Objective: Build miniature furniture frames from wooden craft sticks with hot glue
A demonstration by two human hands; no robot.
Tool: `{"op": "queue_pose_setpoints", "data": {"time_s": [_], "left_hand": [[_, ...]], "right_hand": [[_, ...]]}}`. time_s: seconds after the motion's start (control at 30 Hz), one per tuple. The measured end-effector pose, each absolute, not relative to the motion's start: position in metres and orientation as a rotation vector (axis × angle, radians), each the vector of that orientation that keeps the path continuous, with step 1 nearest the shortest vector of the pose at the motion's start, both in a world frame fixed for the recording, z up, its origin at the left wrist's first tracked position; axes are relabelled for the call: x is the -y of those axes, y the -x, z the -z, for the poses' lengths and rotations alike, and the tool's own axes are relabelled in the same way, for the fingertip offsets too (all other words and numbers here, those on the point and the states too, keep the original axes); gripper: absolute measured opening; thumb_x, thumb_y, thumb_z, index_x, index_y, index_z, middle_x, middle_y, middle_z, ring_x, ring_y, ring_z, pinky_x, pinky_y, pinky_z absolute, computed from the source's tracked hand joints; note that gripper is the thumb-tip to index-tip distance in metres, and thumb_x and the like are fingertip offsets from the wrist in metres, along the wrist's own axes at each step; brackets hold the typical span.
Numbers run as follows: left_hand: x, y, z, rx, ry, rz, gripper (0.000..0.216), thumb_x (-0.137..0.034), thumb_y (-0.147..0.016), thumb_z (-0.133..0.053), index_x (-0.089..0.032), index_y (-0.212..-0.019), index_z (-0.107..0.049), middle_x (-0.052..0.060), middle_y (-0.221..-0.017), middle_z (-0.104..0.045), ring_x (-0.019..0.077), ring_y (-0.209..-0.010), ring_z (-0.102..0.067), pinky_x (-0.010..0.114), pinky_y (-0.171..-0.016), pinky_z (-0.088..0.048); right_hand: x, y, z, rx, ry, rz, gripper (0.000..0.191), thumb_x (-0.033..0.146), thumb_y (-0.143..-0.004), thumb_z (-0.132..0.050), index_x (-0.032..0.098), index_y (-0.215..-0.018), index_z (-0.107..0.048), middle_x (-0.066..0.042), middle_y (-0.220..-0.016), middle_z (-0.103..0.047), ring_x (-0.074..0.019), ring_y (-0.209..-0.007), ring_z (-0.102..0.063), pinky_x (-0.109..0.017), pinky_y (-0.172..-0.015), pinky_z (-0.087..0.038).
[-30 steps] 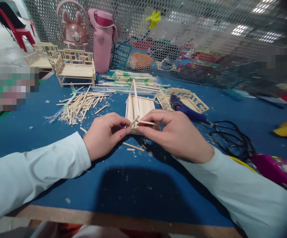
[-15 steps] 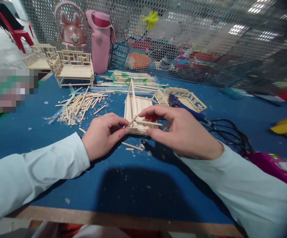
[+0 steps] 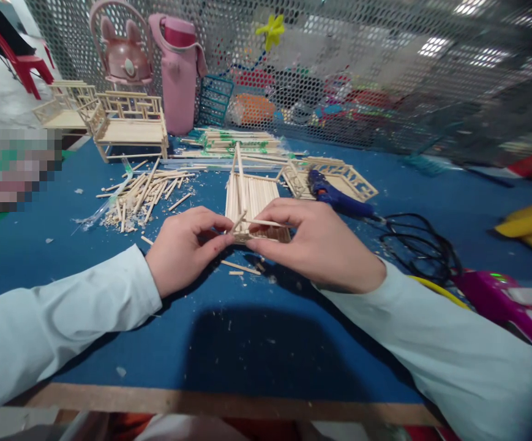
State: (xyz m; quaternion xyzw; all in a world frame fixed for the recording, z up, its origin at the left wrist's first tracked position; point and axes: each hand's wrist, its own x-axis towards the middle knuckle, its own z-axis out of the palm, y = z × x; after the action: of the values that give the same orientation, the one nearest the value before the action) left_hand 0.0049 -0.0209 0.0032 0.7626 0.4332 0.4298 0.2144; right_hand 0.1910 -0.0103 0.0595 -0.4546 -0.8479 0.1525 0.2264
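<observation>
A small model of pale wooden sticks (image 3: 261, 190) lies in front of me, with a slatted flat base and long sticks rising at its left side. My left hand (image 3: 187, 246) pinches its near left corner, where a short slanted stick (image 3: 239, 219) stands up. From the right, my right hand (image 3: 318, 242) has thumb and fingers closed around the near edge by that corner. A thin stick (image 3: 266, 223) runs across under its forefinger. The fingers hide part of the corner, so the exact contact is unclear.
Loose cut sticks (image 3: 149, 193) lie left; a blue glue gun (image 3: 339, 199) with a black cord is right of the model. Behind stand two stick-built benches (image 3: 130, 130), a pink bottle (image 3: 178, 86) and bagged sticks (image 3: 238, 144). A purple device (image 3: 490, 300) sits far right.
My right hand has moved left along the model's near edge, and its fingers have closed in near the corner. My left hand keeps its pinch there. The whole view has shifted slightly.
</observation>
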Motion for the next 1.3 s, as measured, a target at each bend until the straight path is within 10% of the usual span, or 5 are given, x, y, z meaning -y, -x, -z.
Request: {"op": "queue_pose_setpoints", "data": {"time_s": [0.97,1.3], "left_hand": [[0.0224,-0.0023,-0.0037,-1.244,-2.094,-1.145,0.017,-0.029,-0.08,-0.062,-0.015,-0.087,-0.069,0.005,-0.08,-0.068,0.0133,-0.068,-0.062,0.024,-0.061,-0.049],[0.0309,-0.0031,-0.0075,-1.277,-1.954,-1.098,0.03,-0.028,-0.073,-0.063,-0.013,-0.099,-0.062,0.006,-0.085,-0.064,0.0143,-0.072,-0.061,0.026,-0.062,-0.053]], "right_hand": [[0.0074,-0.193,-0.0549,2.34,1.291,-0.572,0.01,0.019,-0.076,-0.058,0.016,-0.073,-0.068,-0.002,-0.071,-0.067,-0.0138,-0.065,-0.059,-0.026,-0.061,-0.04],[0.0072,-0.2004,-0.0594,2.267,1.236,-0.641,0.025,0.005,-0.058,-0.05,0.015,-0.077,-0.062,-0.001,-0.072,-0.064,-0.0129,-0.064,-0.055,-0.024,-0.059,-0.042]]}}
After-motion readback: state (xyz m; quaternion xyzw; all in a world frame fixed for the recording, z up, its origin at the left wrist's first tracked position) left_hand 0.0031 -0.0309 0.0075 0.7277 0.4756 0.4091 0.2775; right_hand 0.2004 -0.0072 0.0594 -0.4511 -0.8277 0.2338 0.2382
